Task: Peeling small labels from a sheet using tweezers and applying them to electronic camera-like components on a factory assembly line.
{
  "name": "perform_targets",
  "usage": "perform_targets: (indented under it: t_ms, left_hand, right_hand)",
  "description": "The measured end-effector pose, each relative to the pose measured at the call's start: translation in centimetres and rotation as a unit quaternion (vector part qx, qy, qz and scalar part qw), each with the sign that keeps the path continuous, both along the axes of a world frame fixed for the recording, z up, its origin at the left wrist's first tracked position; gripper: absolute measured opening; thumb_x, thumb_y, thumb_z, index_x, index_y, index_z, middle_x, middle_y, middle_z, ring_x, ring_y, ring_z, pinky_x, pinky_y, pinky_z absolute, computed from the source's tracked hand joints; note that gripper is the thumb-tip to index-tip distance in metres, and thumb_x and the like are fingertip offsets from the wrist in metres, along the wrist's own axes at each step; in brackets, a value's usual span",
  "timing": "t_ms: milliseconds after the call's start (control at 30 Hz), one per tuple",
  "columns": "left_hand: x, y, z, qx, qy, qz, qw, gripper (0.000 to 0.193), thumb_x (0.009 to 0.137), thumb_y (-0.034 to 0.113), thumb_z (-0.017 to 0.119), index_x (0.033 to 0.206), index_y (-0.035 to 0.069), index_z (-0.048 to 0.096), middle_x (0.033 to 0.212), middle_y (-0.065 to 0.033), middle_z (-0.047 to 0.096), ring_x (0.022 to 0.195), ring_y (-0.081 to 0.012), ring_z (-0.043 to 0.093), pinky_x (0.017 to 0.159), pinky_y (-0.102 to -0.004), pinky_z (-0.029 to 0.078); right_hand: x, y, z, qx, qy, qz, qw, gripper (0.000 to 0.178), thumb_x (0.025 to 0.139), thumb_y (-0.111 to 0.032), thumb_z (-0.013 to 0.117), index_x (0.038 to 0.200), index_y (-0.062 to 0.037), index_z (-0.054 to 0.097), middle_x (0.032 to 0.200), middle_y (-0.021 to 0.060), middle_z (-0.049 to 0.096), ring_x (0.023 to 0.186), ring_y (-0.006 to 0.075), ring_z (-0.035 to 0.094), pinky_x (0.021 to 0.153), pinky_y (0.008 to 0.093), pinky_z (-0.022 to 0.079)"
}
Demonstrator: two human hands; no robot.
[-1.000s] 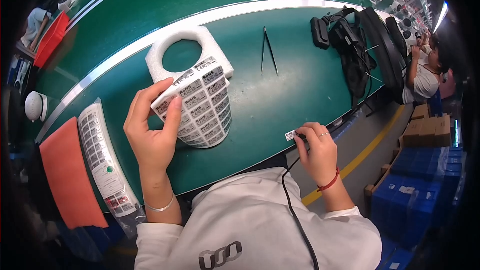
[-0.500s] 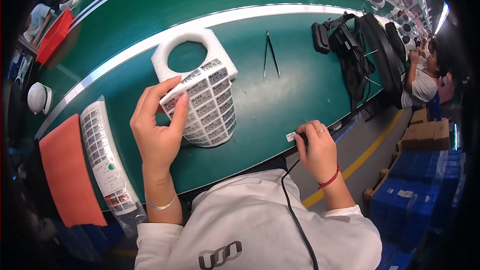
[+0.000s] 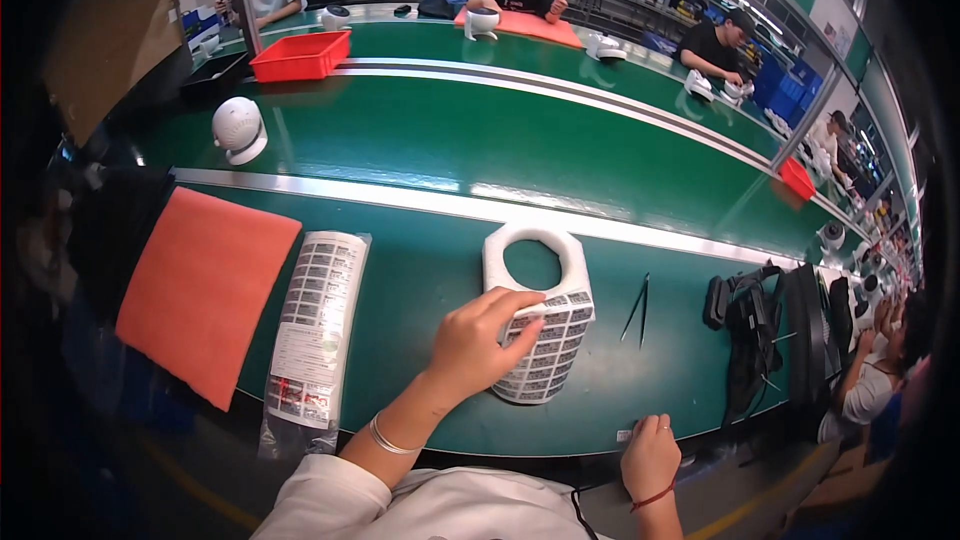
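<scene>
Holding: one curled sheet of grey-and-white labels (image 3: 550,355), left hand (image 3: 482,345), centre of frame.
Left grip closed on the sheet's upper left edge, thumb in front; sheet hanging before an octagonal white foam block (image 3: 576,262) with round opening. Right hand (image 3: 652,455), lower right: grip narrow, one small label (image 3: 624,436) seemingly pinched at the fingertips, though too small there to be certain. Green tabletop (image 3: 420,275), carrying: black tweezers (image 3: 644,312), legs spread, right of the sheet; clear-bagged label stack (image 3: 318,330), left of centre; orange mat (image 3: 210,285), far left; black strapped gear (image 3: 752,335), right. Upper left: white domed device (image 3: 238,127); red tray (image 3: 300,56).
</scene>
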State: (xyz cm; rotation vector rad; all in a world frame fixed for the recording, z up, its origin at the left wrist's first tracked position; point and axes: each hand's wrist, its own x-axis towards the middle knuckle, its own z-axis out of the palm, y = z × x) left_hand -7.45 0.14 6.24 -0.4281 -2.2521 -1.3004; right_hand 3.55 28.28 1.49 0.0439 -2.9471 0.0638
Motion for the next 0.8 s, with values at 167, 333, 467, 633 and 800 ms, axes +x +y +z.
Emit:
perform_targets:
  t_ms: [167,333,467,633,800]
  left_hand:
    - [-0.3,-0.1,-0.1,-0.004,0.012,-0.001,1.000,0.023,0.080,0.012,0.072,0.103,0.008,0.069,0.093,-0.0086,0.069,0.073,-0.0214,0.068,0.064,-0.0290,0.055]
    - [-0.6,-0.1,0.0,-0.003,0.010,-0.002,1.000,0.024,0.080,0.012,0.072,0.103,0.008,0.069,0.093,-0.0087,0.069,0.073,-0.0216,0.068,0.064,-0.0292,0.054]
    - [-0.6,-0.1,-0.1,-0.001,0.013,-0.003,1.000,0.024,0.080,0.012,0.072,0.103,0.008,0.069,0.092,-0.0086,0.069,0.073,-0.0218,0.068,0.064,-0.0293,0.054]
    - [-0.5,-0.2,-0.1,0.002,0.011,-0.003,1.000,0.024,0.080,0.012,0.072,0.103,0.008,0.069,0.092,-0.0089,0.069,0.074,-0.0220,0.068,0.065,-0.0294,0.054]
    - [-0.6,-0.2,-0.1,-0.001,0.012,-0.002,1.000,0.024,0.080,0.011,0.072,0.103,0.007,0.069,0.092,-0.0093,0.069,0.073,-0.0222,0.068,0.064,-0.0294,0.054]
  right_hand:
    - [-0.3,0.1,-0.4,-0.015,0.015,-0.006,1.000,0.003,0.084,-0.002,0.051,0.083,-0.0008,0.049,0.083,0.0171,0.052,0.069,0.0355,0.057,0.058,0.0428,0.047]
    - [-0.6,0.6,-0.7,-0.009,0.021,0.008,1.000,0.007,0.087,-0.004,0.051,0.083,0.0003,0.048,0.082,0.0184,0.052,0.067,0.0370,0.056,0.057,0.0439,0.046]
    - [-0.6,1.0,-0.6,-0.025,-0.001,0.023,0.999,0.007,0.088,-0.004,0.052,0.085,0.0013,0.048,0.082,0.0197,0.053,0.067,0.0387,0.056,0.056,0.0445,0.046]
    - [-0.6,1.8,0.3,-0.062,-0.048,0.049,0.996,0.007,0.086,-0.003,0.054,0.087,0.0006,0.048,0.084,0.0193,0.054,0.069,0.0391,0.056,0.059,0.0456,0.045]
    - [-0.6,2.0,0.8,-0.105,-0.070,0.058,0.990,0.010,0.086,-0.004,0.057,0.089,-0.0006,0.048,0.086,0.0178,0.056,0.070,0.0373,0.057,0.061,0.0448,0.044]
